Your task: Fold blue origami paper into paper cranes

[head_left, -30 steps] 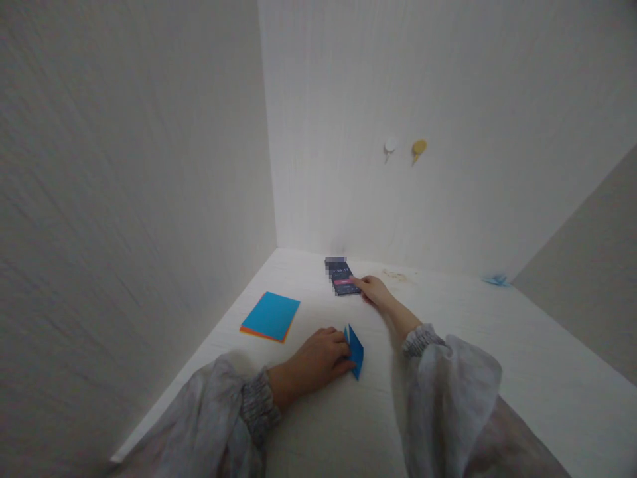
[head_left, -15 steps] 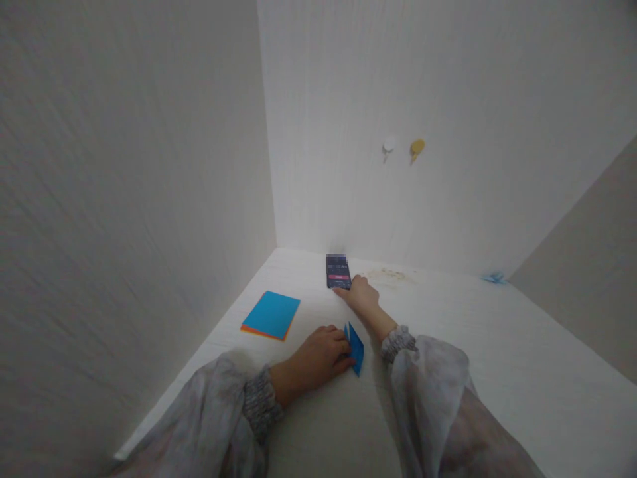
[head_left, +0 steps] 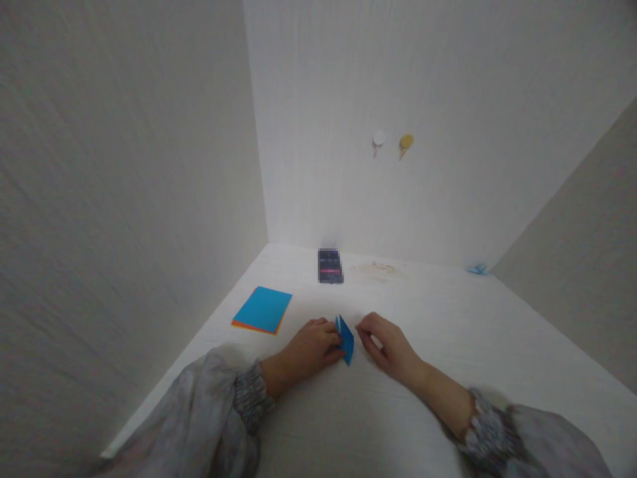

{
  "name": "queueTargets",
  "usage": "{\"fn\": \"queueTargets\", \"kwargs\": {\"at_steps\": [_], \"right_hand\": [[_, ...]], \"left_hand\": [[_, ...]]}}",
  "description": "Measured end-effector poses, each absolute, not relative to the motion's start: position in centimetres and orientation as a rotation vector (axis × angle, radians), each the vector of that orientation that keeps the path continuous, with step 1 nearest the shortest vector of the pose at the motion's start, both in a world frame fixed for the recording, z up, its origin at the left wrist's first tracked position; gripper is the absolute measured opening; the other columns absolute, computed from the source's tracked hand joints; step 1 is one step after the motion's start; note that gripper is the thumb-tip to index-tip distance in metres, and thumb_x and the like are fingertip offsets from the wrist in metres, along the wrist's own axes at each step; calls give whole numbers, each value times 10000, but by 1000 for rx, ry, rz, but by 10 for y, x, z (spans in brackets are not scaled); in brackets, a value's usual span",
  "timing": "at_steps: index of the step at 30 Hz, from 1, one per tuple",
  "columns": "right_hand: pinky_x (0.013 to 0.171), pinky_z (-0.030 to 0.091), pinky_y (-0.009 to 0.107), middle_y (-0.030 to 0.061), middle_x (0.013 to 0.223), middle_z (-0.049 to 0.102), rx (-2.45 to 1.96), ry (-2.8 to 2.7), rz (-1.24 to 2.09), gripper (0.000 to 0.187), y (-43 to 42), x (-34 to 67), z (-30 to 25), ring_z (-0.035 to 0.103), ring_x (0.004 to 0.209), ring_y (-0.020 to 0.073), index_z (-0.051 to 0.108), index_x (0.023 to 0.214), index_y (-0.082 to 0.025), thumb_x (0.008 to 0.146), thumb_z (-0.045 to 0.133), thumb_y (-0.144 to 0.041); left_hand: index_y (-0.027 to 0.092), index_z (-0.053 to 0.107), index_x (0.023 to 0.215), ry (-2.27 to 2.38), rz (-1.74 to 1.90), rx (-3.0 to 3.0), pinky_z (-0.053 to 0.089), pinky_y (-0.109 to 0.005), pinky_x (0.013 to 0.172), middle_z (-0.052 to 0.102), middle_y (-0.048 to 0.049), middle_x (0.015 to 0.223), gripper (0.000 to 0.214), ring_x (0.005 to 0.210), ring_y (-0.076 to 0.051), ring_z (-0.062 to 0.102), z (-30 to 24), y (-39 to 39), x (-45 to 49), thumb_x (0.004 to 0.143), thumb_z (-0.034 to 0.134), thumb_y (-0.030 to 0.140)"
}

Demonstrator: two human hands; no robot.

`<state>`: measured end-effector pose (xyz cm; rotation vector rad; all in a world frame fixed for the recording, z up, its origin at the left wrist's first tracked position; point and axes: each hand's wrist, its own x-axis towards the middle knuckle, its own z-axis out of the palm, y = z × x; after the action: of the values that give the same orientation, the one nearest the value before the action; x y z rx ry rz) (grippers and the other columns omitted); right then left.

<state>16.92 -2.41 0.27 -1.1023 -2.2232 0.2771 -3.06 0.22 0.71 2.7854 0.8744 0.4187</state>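
Note:
A small folded piece of blue origami paper [head_left: 347, 342] stands partly raised on the white surface, its layers parted at the top. My left hand [head_left: 312, 348] is closed on its left side, fingers and thumb gripping the edge. Just to the right of the paper, and apart from it, is my right hand [head_left: 391, 342]. It holds nothing; its fingers are curled, with a gap between thumb and forefinger. Behind both hands a phone [head_left: 330, 267] with a lit, blurred screen lies near the back wall.
To the left lies a stack of square paper [head_left: 263, 309], blue on top with orange below. A crumpled-looking light blue piece [head_left: 478, 269] sits in the back right corner. White [head_left: 379, 139] and yellow [head_left: 407, 141] hooks are on the back wall. Brownish marks [head_left: 381, 268] show near the phone.
My right hand has left the phone and come back toward me, beside the folded blue paper. My left hand still grips the paper. The view has shifted slightly.

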Motion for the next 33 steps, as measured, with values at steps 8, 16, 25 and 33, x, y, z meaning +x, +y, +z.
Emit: {"fn": "queueTargets", "kwargs": {"at_steps": [8,16,25,33], "right_hand": [[626,421,280,74,803,552,-920,-2472,41,206,-60,167,-8,505,721,159,538,987,-150,849,385,-152],[623,398,278,74,839,547,-983,-2490,-36,221,-55,160,-6,494,716,167,556,1012,-156,824,446,-196],[652,408,270,62,827,551,-1094,-2521,76,204,-53,157,-3,516,744,167,605,937,-185,844,423,-204],[651,457,269,70,841,570,-1126,-2515,136,195,-55,155,-2,552,740,165,601,939,-166,814,452,-183]], "left_hand": [[175,629,914,788,499,2747,379,-291,803,594,-48,921,247,873,-163,500,5,4,-35,865,418,293],[169,643,861,800,518,2751,387,-279,779,597,-37,888,218,836,-155,504,4,4,-33,845,457,282],[172,631,832,848,491,2765,381,-284,776,582,-33,866,185,836,-159,493,4,3,-31,822,500,302],[162,604,803,843,500,2746,374,-276,756,561,-32,851,210,824,-153,471,9,0,-30,845,461,310]]}}
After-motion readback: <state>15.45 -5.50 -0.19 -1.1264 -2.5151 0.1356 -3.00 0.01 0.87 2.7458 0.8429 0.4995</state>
